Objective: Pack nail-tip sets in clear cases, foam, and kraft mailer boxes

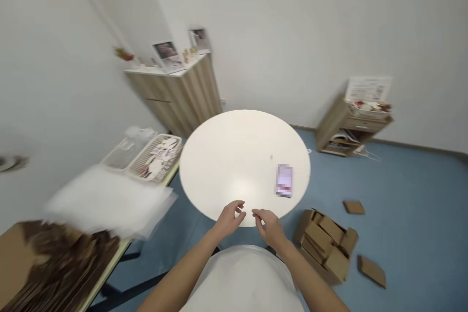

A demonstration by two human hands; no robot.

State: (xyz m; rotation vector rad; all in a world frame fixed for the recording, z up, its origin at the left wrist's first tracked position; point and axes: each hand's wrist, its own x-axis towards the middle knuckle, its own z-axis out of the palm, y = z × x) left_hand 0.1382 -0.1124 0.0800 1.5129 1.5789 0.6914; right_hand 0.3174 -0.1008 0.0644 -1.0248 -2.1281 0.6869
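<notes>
Over the near edge of the round white table point(226, 156), my left hand point(230, 218) is open, its thumb apart from the bent fingers. Facing it across a small gap, my right hand point(268, 224) is also open, with the thumb hanging below the outstretched fingers. Nothing shows in either hand. On the tabletop, to the right and beyond my right hand, lies a flat rectangular item with a pixelated pale purple face point(284, 180). A tiny greyish object point(271, 157), too small to name, lies farther back.
A side table at left carries a basket of small items point(157, 156), a clear plastic bin point(124, 151), white sheeting point(113, 200) and brown paper point(66, 263). Cardboard boxes point(323, 241) stand on the floor at right. A cabinet point(183, 95) and a small shelf point(340, 126) stand behind.
</notes>
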